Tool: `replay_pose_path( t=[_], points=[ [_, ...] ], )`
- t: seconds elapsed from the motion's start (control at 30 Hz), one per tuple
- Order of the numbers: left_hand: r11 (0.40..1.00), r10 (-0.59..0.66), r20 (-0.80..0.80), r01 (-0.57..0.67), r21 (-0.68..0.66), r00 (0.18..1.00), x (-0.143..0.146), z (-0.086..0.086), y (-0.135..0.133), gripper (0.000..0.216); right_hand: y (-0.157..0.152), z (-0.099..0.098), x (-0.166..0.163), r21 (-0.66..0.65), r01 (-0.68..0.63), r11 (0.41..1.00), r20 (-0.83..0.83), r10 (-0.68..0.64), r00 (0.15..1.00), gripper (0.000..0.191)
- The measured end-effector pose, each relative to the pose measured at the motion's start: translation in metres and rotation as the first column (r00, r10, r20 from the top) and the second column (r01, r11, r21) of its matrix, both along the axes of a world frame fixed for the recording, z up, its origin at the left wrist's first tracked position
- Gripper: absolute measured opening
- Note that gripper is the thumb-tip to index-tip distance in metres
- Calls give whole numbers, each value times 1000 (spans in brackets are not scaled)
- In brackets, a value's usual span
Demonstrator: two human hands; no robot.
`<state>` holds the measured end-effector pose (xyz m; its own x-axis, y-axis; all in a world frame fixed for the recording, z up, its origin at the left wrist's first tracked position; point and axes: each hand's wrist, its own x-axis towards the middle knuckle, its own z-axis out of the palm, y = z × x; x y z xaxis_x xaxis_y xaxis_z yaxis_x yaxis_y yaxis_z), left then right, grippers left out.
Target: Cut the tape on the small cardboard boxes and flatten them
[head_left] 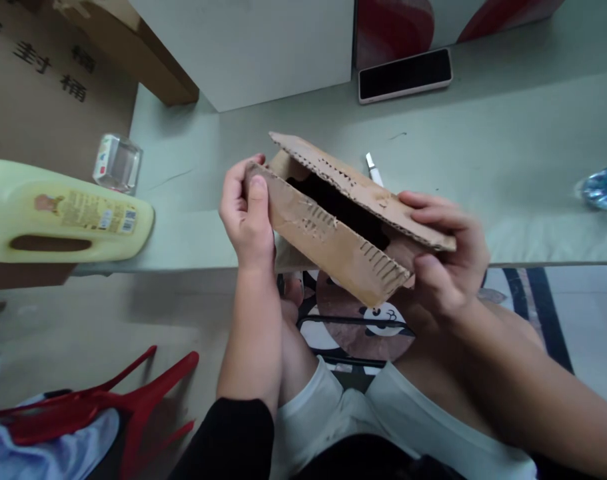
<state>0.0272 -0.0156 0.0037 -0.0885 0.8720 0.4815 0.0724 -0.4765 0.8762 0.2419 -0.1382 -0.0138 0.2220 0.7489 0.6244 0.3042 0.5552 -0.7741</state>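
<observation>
A small brown cardboard box (328, 237) is held tilted above the front edge of the table, with its lid flap partly raised and a dark gap showing inside. Rows of slits and torn spots mark its front wall and flap. My left hand (250, 210) grips the box's left end, thumb on the front wall. At the right end, my right hand (448, 253) is closed round the side and the flap's corner, slightly blurred. Just behind the box lies a white-handled cutter (373, 171), its lower part hidden by the cardboard.
On the table (523, 147) a phone (406, 76) lies by a white box (263, 47). A yellow jug (68, 213) and a clear container (118, 163) are at left, a plastic bottle (604, 187) far right. A red chair (133, 400) stands lower left.
</observation>
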Motion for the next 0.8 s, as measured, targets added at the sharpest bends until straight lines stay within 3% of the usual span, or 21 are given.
replay_pose_path(
  t=[0.2, 0.33, 0.53, 0.8],
  points=[
    [1000, -9, -57, 8, -20, 998, -4, -2, 4, 39, -1, 4, 0, -14, 37, 999, 10, -36, 999, 35],
    [998, -25, -85, 20, -60, 996, -6, 2, 8, 24, -3, 7, -1, -69, 55, 996, 19, -54, 998, 18],
    [993, -58, -116, 46, -108, 992, -8, 10, 7, 18, -4, 9, -2, -88, 85, 992, 60, -80, 995, 17],
    [995, -103, -201, 101, -20, 974, -15, 6, 7, 23, -3, 9, -2, -78, 81, 994, 48, -77, 996, 16]
  ],
)
